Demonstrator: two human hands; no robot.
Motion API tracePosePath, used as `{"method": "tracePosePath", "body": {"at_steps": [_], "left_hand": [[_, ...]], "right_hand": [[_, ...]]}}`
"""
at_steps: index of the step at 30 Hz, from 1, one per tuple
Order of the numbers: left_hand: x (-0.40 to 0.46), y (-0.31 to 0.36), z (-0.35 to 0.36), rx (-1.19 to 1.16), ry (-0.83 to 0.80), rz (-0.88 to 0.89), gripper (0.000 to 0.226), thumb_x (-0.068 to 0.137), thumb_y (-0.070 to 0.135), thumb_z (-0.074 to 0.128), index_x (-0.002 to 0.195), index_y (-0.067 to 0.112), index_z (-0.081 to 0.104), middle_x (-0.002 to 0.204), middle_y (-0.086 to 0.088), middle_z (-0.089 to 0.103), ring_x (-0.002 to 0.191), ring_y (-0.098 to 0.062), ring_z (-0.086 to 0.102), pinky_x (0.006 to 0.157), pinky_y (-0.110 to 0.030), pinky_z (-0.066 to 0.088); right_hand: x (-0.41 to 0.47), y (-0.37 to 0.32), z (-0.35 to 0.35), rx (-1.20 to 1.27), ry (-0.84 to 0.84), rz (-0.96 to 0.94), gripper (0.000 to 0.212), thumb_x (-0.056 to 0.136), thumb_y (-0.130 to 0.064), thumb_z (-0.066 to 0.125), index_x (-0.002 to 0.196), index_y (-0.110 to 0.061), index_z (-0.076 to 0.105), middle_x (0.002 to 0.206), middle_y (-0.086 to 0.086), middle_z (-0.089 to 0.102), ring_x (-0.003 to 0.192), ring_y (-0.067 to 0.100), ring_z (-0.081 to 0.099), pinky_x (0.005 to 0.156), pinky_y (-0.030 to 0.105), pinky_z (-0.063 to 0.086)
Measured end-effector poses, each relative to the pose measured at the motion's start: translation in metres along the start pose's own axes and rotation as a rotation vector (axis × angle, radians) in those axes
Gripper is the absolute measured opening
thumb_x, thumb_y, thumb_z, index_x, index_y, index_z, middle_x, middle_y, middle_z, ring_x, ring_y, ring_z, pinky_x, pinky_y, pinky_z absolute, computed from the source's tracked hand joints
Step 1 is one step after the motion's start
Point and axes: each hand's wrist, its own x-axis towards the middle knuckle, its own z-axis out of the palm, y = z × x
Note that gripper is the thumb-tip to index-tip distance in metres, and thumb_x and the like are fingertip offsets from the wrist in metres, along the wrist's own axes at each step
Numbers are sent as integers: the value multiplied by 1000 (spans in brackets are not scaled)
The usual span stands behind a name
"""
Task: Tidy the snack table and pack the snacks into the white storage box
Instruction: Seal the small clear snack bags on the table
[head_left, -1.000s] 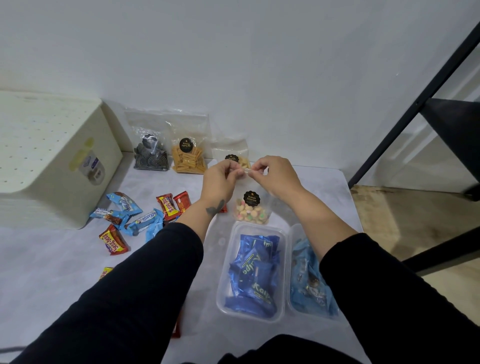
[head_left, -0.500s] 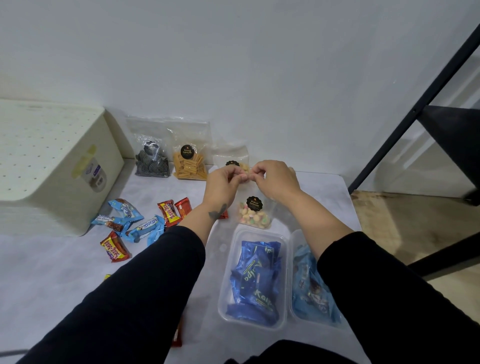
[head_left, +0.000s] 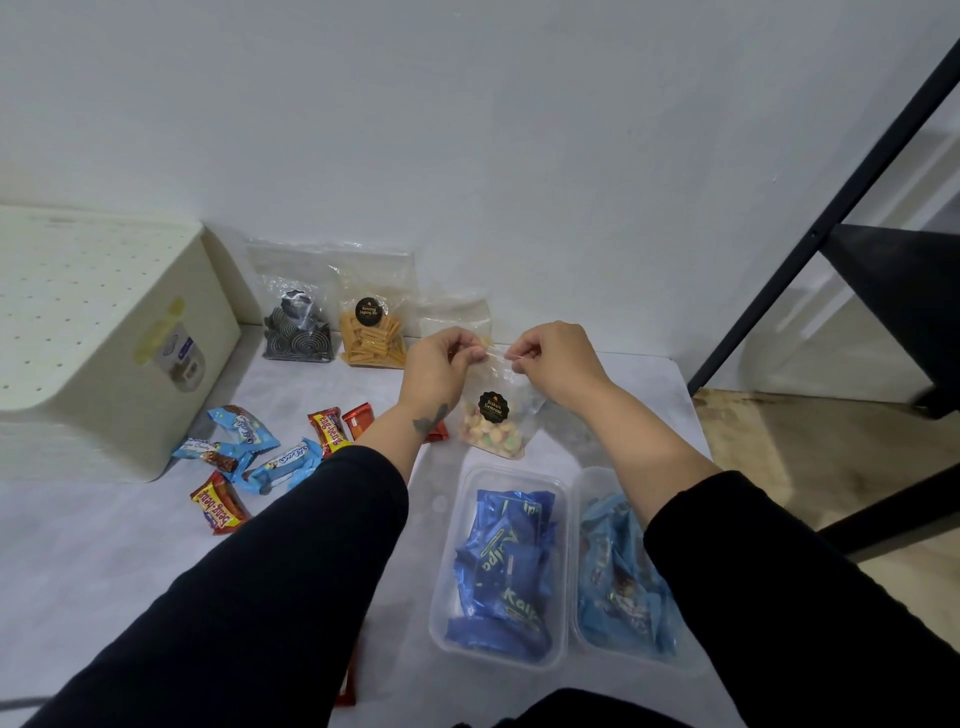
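Note:
A clear zip bag of pastel biscuits (head_left: 493, 431) with a black round label hangs above the table. My left hand (head_left: 441, 364) pinches its top edge at the left and my right hand (head_left: 550, 358) pinches it at the right. The white perforated storage box (head_left: 98, 332) stands at the far left with its lid on. Loose wrapped snack bars (head_left: 249, 452), blue and red, lie on the table between the box and my left arm. Two clear tubs, one with dark blue packets (head_left: 504, 566) and one with light blue packets (head_left: 618, 577), sit near me.
Against the wall stand a bag of black-and-white spiral biscuits (head_left: 297, 332), a bag of yellow stick snacks (head_left: 371, 332) and another clear bag (head_left: 457, 317) behind my hands. A black metal frame (head_left: 831, 223) rises at the right, over the floor past the table edge.
My two hands have moved apart along the bag's top edge, from touching at the middle to the two ends. The bag still hangs between them.

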Motion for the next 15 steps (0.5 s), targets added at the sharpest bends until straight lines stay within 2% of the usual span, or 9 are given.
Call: {"method": "tracePosePath", "body": {"at_steps": [5, 8, 11, 13, 15], "left_hand": [[2, 1, -2, -4, 30, -11, 16, 88, 7, 61, 77, 19, 61, 75, 5, 65, 87, -16, 65, 77, -16, 47], [2, 5, 0, 24, 25, -11, 9, 87, 7, 63, 81, 13, 63, 72, 8, 61, 74, -5, 59, 66, -4, 42], [3, 6, 4, 38, 69, -14, 6, 87, 8, 63, 84, 12, 62, 72, 11, 59, 70, -5, 54, 61, -3, 40], [2, 7, 7, 35, 141, -36, 6, 88, 12, 63, 91, 14, 57, 79, 10, 58, 73, -6, 55, 63, -10, 41], [0, 10, 11, 58, 217, -94, 17, 89, 24, 64, 96, 14, 53, 84, 7, 56, 75, -8, 55, 62, -14, 40]], "right_hand": [[-2, 3, -12, -10, -44, 36, 21, 79, -1, 66, 96, -11, 75, 99, 8, 70, 92, 22, 64, 81, 28, 51], [-4, 4, -13, -22, -45, 49, 20, 80, 1, 64, 92, -10, 75, 88, 7, 67, 80, 19, 59, 72, 26, 48], [-7, 5, -9, 20, -7, 67, 20, 81, 2, 62, 91, -10, 75, 83, 5, 64, 80, 18, 58, 76, 28, 49], [-8, 4, -7, 94, 41, 86, 21, 80, 2, 62, 93, -9, 75, 90, 8, 69, 81, 17, 58, 78, 25, 49], [-9, 2, -4, 157, 64, 103, 22, 80, 2, 62, 96, -8, 74, 100, 8, 71, 83, 15, 59, 80, 22, 47]]}}
